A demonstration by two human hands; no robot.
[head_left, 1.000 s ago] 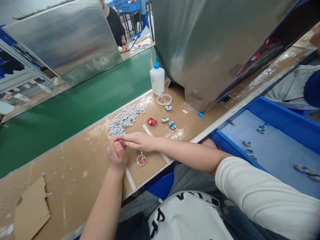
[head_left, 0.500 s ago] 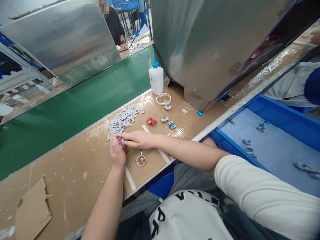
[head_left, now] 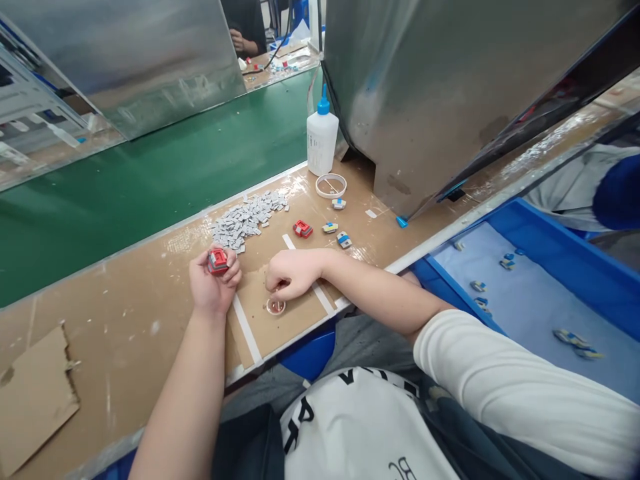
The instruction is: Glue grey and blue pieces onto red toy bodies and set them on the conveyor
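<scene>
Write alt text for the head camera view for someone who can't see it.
A person's left hand holds a small red part above a brown workbench, while the right hand reaches down to a small round dish. Behind lie a pile of grey pieces, a white glue bottle and a green conveyor belt.

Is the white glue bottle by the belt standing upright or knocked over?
Upright. The glue bottle stands on its base at the far edge of the bench, blue nozzle pointing up, beside the green belt.

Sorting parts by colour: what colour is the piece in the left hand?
Red, with a grey inset; the piece shows in the head view.
</scene>
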